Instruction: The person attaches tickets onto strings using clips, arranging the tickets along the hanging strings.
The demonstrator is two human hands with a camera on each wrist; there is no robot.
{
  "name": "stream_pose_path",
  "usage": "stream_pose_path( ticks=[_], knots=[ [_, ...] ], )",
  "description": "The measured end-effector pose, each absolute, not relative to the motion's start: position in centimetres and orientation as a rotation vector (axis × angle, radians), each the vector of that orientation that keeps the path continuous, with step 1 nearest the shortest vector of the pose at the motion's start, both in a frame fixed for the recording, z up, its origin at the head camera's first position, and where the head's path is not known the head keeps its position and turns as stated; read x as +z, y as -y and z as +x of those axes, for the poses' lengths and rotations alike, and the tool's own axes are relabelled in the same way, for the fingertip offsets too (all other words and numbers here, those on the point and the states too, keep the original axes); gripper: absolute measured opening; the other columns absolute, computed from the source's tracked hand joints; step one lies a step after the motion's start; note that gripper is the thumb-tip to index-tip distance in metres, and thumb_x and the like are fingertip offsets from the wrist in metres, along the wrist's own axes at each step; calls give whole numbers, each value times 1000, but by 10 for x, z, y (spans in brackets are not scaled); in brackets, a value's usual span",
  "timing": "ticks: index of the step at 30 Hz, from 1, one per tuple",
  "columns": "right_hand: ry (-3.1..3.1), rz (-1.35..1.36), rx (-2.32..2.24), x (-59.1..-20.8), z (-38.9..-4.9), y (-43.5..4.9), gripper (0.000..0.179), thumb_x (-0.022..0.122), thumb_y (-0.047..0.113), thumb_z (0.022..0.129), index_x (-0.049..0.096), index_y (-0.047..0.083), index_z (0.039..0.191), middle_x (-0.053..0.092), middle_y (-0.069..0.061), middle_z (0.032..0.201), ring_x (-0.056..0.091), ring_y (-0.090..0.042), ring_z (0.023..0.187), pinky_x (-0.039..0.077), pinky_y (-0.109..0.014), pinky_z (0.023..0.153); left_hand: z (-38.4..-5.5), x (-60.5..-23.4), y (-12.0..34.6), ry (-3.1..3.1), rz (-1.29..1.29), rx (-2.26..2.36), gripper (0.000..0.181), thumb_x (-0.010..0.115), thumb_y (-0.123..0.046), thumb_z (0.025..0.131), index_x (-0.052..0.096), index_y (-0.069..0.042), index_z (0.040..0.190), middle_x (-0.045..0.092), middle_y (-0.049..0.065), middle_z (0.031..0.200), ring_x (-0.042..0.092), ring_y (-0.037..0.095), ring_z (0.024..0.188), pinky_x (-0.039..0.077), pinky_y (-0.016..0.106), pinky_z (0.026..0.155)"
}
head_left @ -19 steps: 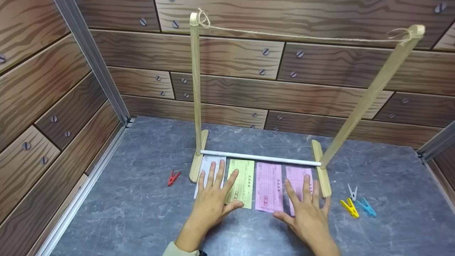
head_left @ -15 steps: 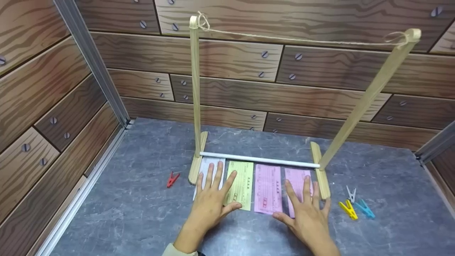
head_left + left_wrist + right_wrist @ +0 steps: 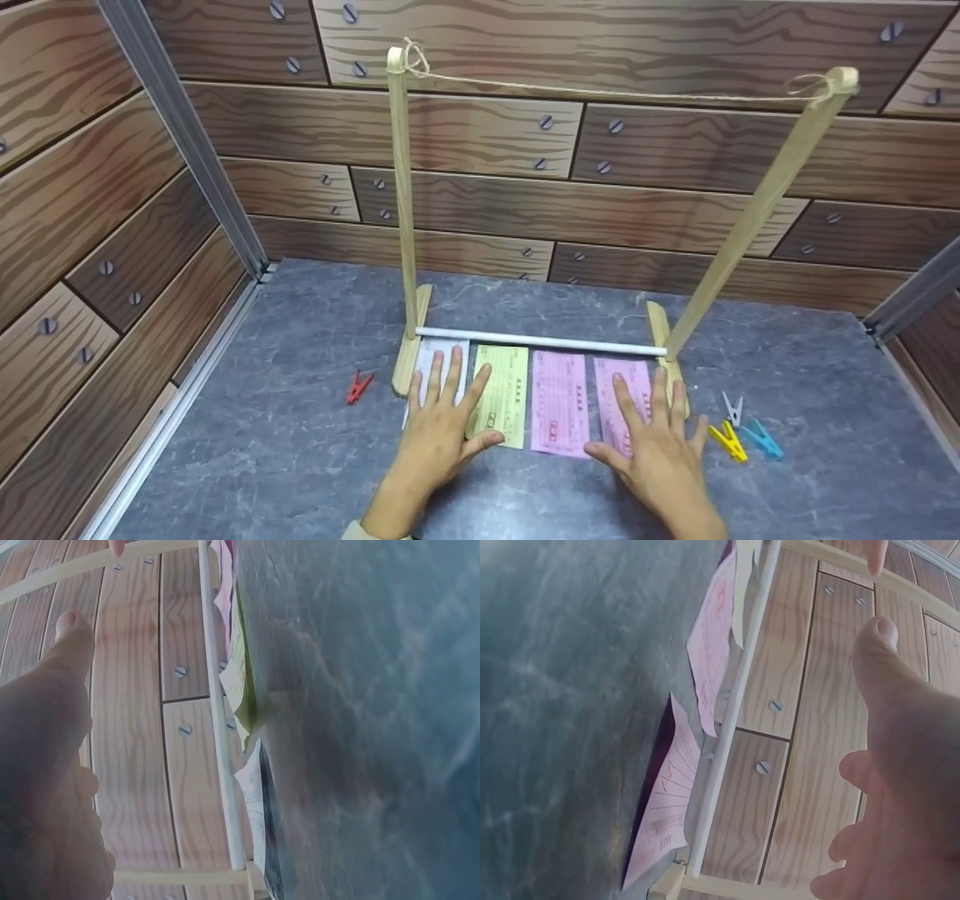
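Note:
My left hand (image 3: 435, 439) is spread, fingers straight, above the bluish-white paper slip (image 3: 448, 349) and the edge of the yellow-green slip (image 3: 511, 390). The left wrist view shows this hand raised off the surface, holding nothing. My right hand (image 3: 660, 457) is likewise spread over the rightmost pink slip (image 3: 611, 375); the right wrist view has it clear of the paper. Between the hands lies another pink slip (image 3: 559, 401). All the slips bear printed lines and lie in a row just before the white rod (image 3: 540, 341) of a wooden stand.
The stand's left post (image 3: 403, 202) and slanting right post (image 3: 761, 210) carry a tied string (image 3: 600, 91) between their tops. A red clothespin (image 3: 359, 387) lies left; white (image 3: 733, 409), yellow (image 3: 727, 442) and blue clothespins (image 3: 763, 439) lie right. Wood-patterned panels enclose the grey surface.
The right hand has shifted slightly right, uncovering more of the rightmost pink slip. The left hand keeps nearly the same place. The head view has tilted a little, so the scene sits lower and further left.

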State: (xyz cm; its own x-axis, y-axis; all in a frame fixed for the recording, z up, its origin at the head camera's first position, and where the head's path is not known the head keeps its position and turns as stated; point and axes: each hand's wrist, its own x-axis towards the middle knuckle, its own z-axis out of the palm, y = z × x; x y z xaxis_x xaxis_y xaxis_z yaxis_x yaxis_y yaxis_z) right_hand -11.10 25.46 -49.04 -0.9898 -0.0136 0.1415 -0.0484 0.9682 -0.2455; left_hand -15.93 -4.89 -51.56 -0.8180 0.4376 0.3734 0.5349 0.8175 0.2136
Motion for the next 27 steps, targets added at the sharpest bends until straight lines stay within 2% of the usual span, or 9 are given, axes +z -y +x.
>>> stream_pose_path(
  ticks=[6,12,19,24,27],
  knots=[
    [2969,55,388,-486,-110,-259,97,71,62,85,29,17,159,-4,-33,161,0,-58,145,2,-83,101,-159,-519,51,2707,-701,-479,90,61,-65,87,32,-20,159,16,25,163,12,46,149,13,66,114],
    [2939,37,424,-481,-108,-268,98,68,65,85,28,16,160,-9,-31,162,-1,-56,145,0,-82,102,-160,-514,52,2700,-680,-483,90,49,-73,89,31,-21,160,16,25,163,12,45,149,16,68,112],
    [2841,5,473,-475,-107,-283,96,70,60,87,26,17,160,2,-34,161,5,-56,145,5,-82,102,-165,-511,56,2632,-670,-550,89,65,-61,87,33,-19,159,17,26,163,13,48,148,20,72,109],
    [2821,-47,547,-469,-105,-295,98,69,56,90,13,21,163,0,-36,160,3,-55,146,2,-80,104,-167,-512,62,2614,-664,-539,89,62,-63,88,33,-18,159,18,27,162,13,48,148,19,71,110],
    [2788,-95,593,-466,-104,-304,98,69,53,91,12,18,163,-2,-36,160,4,-56,145,2,-79,105,-168,-511,66,2604,-662,-551,89,63,-61,88,33,-16,159,18,28,162,13,49,147,17,69,111]
  ],
)
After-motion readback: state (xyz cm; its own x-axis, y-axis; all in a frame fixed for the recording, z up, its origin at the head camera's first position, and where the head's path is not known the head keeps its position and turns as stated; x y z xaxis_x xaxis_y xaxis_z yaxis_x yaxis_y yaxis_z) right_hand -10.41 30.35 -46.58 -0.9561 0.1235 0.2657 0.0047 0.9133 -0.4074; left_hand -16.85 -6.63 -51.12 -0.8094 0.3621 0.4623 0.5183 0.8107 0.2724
